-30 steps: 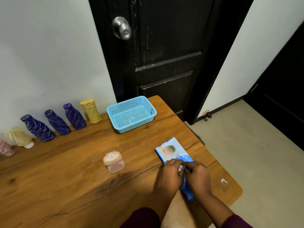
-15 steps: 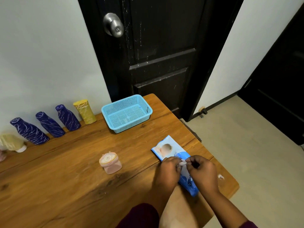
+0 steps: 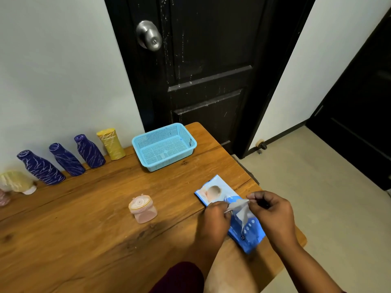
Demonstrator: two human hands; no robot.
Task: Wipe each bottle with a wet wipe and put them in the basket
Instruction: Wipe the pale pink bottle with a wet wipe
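Table point(image 3: 84, 229): wooden top, filling the lower left and centre of the frame.
Basket point(image 3: 169, 162): light blue, perforated plastic, upper centre of the table just in front of the door; nothing inside.
Wipe pack point(image 3: 213, 191): flat blue packet with a printed picture, lying on the table at lower right, partly under both hands.
Wet wipe point(image 3: 239, 206): white sheet, raised out of the pack, stretched between the two hands, its lower end trailing down to the pack.
Left hand point(image 3: 213, 220): fingers curled, pinching the left edge of the wet wipe, over the pack.
Right hand point(image 3: 273, 216): fingers curled, pinching the right edge of the wet wipe, held just above the pack.
Pink bottle point(image 3: 143, 210): short, standing alone at the table's centre, left of the pack, apart from it.
Dark blue bottles, three point(image 3: 41, 168) point(image 3: 66, 159) point(image 3: 90, 151): in a row along the wall at left, white streaks on each.
Yellow bottle point(image 3: 111, 143): at the row's right end, nearest the basket.
Pale yellow bottle point(image 3: 17, 181): at far left, beside the row.
Second pink item point(image 3: 3, 197): cut off by the left edge; kind unclear.
Door point(image 3: 211, 60): dark, closed, behind the table, with a metal knob point(image 3: 149, 35) at upper centre.
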